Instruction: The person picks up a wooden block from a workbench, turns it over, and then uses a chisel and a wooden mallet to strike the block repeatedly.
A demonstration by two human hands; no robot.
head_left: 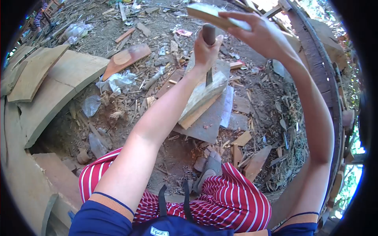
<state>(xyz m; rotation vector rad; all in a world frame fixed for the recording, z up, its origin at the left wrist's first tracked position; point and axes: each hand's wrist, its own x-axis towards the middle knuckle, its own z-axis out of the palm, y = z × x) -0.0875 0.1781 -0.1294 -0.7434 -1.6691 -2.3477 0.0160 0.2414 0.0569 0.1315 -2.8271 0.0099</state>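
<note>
Nearest: striped trousers [236, 200], knees apart, 1 foot [212, 167] just short of the work. I'd keep it out of the blade line.

Next, the wood block [201, 99], lying on a flat slab [206, 133] on the ground. Might rock; worth bedding it firm. Blade [209, 77] meets the block's top towards its far end; depth I can't tell.

Left hand [208, 50] is wrapped tight round the tool's handle [209, 33], shaft near upright. Good hold; thumb best kept below the butt.

Right hand [264, 33] grasps a wood piece [210, 15] between thumb and fingers, raised just beside and above the handle. My read: it's the striker. Flat, square, short blows suit; a glancing hit risks the left knuckles.

Further out: crumpled plastic [118, 82] among wood scraps. Far off, 1 other person [39, 17], partly in view, well apart.
</note>
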